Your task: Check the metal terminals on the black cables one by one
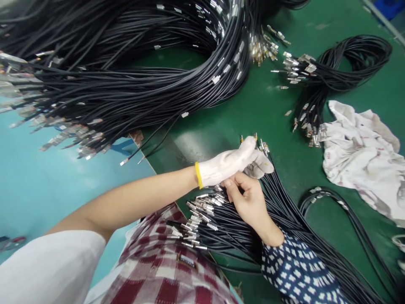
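Note:
My left hand (240, 162), in a white glove with a yellow cuff, has its fingers curled together beside metal-tipped cable ends; what lies between them is hidden. Just below it, my right hand (248, 196) is bare, with thumb and forefinger pinched against the underside of the glove; the small thing between them cannot be made out. Beneath my right hand lies a bundle of black cables (228, 226) with silver connectors at its left end. More black cables (286, 202) run from beside the gloved fingertips down to the lower right.
A large coil of black cables (190, 84) covers the upper left of the green table (262, 114). Smaller cable bundles (341, 78) sit at the upper right. A crumpled white cloth (354, 147) lies at the right, above a looped cable (351, 215). The table's edge runs diagonally near my body.

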A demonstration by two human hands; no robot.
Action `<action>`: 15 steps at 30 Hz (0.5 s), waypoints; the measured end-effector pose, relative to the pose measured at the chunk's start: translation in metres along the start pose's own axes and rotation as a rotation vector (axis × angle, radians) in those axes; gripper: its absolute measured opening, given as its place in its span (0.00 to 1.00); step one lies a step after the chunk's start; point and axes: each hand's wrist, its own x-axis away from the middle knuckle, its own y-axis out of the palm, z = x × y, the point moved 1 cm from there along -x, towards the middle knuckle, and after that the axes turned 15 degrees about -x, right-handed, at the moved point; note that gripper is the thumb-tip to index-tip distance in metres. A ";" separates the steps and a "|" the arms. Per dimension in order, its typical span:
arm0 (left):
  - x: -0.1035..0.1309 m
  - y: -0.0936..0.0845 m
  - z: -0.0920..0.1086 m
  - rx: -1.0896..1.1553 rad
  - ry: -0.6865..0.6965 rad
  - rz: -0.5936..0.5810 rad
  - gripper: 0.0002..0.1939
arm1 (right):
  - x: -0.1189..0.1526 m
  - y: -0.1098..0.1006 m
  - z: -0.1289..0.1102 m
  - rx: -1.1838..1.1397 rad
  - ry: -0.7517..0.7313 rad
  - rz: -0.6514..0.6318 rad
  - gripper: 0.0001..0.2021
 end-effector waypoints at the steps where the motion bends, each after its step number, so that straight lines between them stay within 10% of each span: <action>1: 0.000 0.000 -0.001 -0.008 -0.008 0.001 0.40 | 0.000 0.000 0.000 -0.001 -0.001 -0.002 0.15; 15: -0.007 0.001 0.010 0.266 -0.199 0.033 0.39 | 0.003 -0.004 -0.001 -0.023 -0.001 -0.082 0.15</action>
